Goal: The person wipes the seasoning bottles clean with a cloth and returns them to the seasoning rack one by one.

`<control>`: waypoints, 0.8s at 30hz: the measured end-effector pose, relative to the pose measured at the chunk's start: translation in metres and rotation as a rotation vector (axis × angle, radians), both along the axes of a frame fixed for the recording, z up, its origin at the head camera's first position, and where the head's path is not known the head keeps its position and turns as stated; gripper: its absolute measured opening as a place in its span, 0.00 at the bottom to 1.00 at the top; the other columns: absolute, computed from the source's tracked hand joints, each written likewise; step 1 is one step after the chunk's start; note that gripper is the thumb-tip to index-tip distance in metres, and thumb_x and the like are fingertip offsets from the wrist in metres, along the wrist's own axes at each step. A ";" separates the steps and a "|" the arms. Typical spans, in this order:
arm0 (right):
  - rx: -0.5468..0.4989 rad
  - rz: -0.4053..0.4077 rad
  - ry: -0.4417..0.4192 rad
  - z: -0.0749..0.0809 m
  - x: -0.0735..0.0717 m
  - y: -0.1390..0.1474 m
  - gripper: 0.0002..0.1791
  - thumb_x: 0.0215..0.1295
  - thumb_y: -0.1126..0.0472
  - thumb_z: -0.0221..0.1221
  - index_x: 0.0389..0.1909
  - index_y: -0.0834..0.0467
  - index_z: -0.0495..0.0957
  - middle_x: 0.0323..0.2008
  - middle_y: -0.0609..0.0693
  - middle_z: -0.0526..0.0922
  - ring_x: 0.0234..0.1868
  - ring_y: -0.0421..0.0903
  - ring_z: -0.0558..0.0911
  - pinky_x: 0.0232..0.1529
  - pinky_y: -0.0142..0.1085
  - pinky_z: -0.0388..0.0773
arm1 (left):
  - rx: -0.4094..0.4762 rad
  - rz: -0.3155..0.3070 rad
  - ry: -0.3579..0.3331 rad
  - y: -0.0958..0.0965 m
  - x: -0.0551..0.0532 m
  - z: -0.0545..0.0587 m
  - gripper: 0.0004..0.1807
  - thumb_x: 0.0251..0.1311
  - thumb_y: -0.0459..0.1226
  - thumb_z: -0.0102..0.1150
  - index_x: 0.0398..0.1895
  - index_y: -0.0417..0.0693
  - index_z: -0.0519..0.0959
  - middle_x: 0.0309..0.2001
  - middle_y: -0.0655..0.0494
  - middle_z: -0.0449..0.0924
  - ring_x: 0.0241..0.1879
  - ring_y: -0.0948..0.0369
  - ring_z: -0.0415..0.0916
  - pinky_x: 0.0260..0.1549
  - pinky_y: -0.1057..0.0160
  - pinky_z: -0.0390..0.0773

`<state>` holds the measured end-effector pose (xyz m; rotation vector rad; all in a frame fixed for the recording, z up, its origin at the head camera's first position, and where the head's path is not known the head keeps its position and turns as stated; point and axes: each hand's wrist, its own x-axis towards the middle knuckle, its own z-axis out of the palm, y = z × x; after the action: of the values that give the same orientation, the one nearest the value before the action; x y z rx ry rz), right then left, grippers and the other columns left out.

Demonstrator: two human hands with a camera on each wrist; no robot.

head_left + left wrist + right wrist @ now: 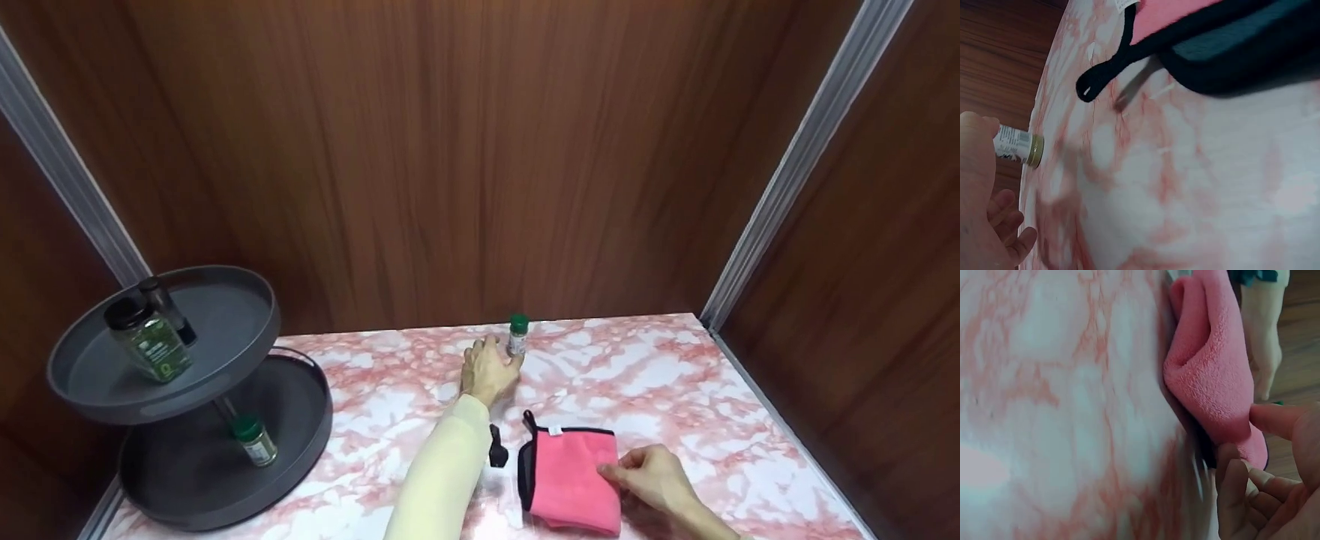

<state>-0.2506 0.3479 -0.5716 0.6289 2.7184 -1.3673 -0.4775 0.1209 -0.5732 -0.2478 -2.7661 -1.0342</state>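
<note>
Near the back of the table my left hand (491,369) reaches out, its fingers loosely bent. The thumb is close beside a small spice jar (518,339) with a green lid, which stands upright; whether they touch I cannot tell. In the left wrist view the spice jar (1015,143) shows its label and base beyond the thumb, and the other fingers are away from it. My right hand (654,480) pinches the right edge of a folded pink cloth (576,476) with black trim and a hanging loop. In the right wrist view, thumb and fingers meet the pink cloth (1213,382) at its edge.
A dark two-tier round tray (247,300) stands at the left. Its upper tier carries a black-lidded jar (154,341) and a slim dark bottle (166,309); a green-lidded spice jar (255,441) is on the lower tier. Wooden panels (495,165) enclose the marbled table (637,367).
</note>
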 end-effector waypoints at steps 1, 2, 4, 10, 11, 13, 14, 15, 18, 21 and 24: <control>-0.013 -0.007 -0.002 -0.001 0.001 0.000 0.15 0.63 0.52 0.80 0.28 0.59 0.89 0.21 0.46 0.87 0.22 0.40 0.82 0.25 0.31 0.79 | 0.005 -0.004 -0.016 0.003 -0.001 0.000 0.32 0.70 0.55 0.71 0.68 0.46 0.80 0.62 0.42 0.86 0.62 0.39 0.83 0.66 0.42 0.83; -0.026 -0.012 -0.002 -0.001 0.001 0.000 0.15 0.63 0.52 0.80 0.29 0.60 0.90 0.21 0.46 0.87 0.23 0.40 0.82 0.26 0.32 0.79 | 0.010 -0.008 -0.028 0.006 -0.003 0.000 0.32 0.70 0.55 0.71 0.69 0.46 0.80 0.63 0.42 0.86 0.62 0.39 0.83 0.66 0.42 0.82; -0.042 -0.008 0.006 -0.002 0.001 0.001 0.16 0.65 0.51 0.79 0.30 0.60 0.91 0.22 0.45 0.87 0.25 0.40 0.81 0.28 0.32 0.78 | 0.026 -0.010 -0.051 0.010 -0.007 0.002 0.33 0.69 0.55 0.72 0.69 0.45 0.80 0.64 0.42 0.86 0.63 0.38 0.83 0.67 0.41 0.82; -0.082 -0.024 0.041 0.002 -0.009 0.010 0.18 0.71 0.48 0.75 0.36 0.61 0.92 0.24 0.45 0.87 0.27 0.40 0.82 0.29 0.32 0.80 | 0.083 -0.013 -0.084 0.022 -0.019 0.008 0.36 0.66 0.53 0.77 0.70 0.44 0.78 0.63 0.40 0.87 0.65 0.37 0.83 0.69 0.40 0.82; -0.095 -0.019 0.040 0.002 -0.011 0.012 0.18 0.71 0.48 0.74 0.36 0.62 0.92 0.24 0.46 0.87 0.27 0.40 0.82 0.29 0.32 0.81 | 0.094 -0.012 -0.089 0.024 -0.021 0.007 0.36 0.66 0.52 0.77 0.70 0.44 0.78 0.63 0.39 0.87 0.66 0.37 0.84 0.70 0.39 0.82; -0.118 0.002 0.031 0.001 -0.015 0.015 0.18 0.73 0.49 0.74 0.37 0.63 0.93 0.24 0.46 0.88 0.28 0.40 0.84 0.30 0.32 0.81 | 0.098 -0.011 -0.090 0.029 -0.025 0.003 0.35 0.65 0.51 0.78 0.70 0.43 0.79 0.61 0.38 0.88 0.65 0.37 0.84 0.69 0.39 0.83; -0.129 0.016 0.024 0.001 -0.016 0.017 0.18 0.73 0.49 0.73 0.37 0.63 0.93 0.24 0.45 0.88 0.28 0.40 0.84 0.30 0.32 0.81 | 0.103 -0.009 -0.092 0.031 -0.028 -0.002 0.36 0.65 0.51 0.79 0.70 0.44 0.79 0.61 0.38 0.88 0.65 0.37 0.85 0.69 0.39 0.83; -0.141 0.029 0.016 0.000 -0.018 0.019 0.18 0.73 0.50 0.73 0.37 0.63 0.93 0.24 0.45 0.88 0.28 0.40 0.84 0.30 0.32 0.81 | 0.110 -0.010 -0.091 0.034 -0.033 -0.007 0.35 0.64 0.51 0.79 0.69 0.44 0.79 0.60 0.38 0.88 0.64 0.36 0.84 0.69 0.39 0.83; -0.167 0.041 0.009 -0.002 -0.022 0.022 0.15 0.71 0.53 0.74 0.37 0.63 0.93 0.23 0.43 0.88 0.27 0.39 0.84 0.29 0.31 0.81 | 0.115 -0.021 -0.041 0.043 -0.046 -0.027 0.33 0.64 0.51 0.79 0.66 0.45 0.80 0.56 0.39 0.88 0.61 0.36 0.86 0.65 0.39 0.85; -0.197 0.019 0.038 -0.004 -0.026 0.021 0.12 0.67 0.57 0.76 0.39 0.64 0.94 0.24 0.44 0.90 0.26 0.39 0.84 0.27 0.31 0.82 | 0.142 -0.016 0.019 0.046 -0.056 -0.041 0.27 0.64 0.49 0.78 0.60 0.47 0.83 0.52 0.43 0.89 0.56 0.38 0.87 0.60 0.41 0.86; -0.225 0.010 0.062 -0.006 -0.031 0.018 0.12 0.65 0.59 0.77 0.41 0.66 0.94 0.26 0.47 0.92 0.26 0.39 0.86 0.28 0.32 0.85 | 0.164 -0.001 0.074 0.042 -0.057 -0.045 0.18 0.65 0.45 0.78 0.52 0.48 0.84 0.46 0.47 0.90 0.50 0.41 0.88 0.55 0.42 0.86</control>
<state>-0.2817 0.3658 -0.5778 0.5640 2.5545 -1.6847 -0.5341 0.1633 -0.6182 -0.2580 -2.5986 -1.2193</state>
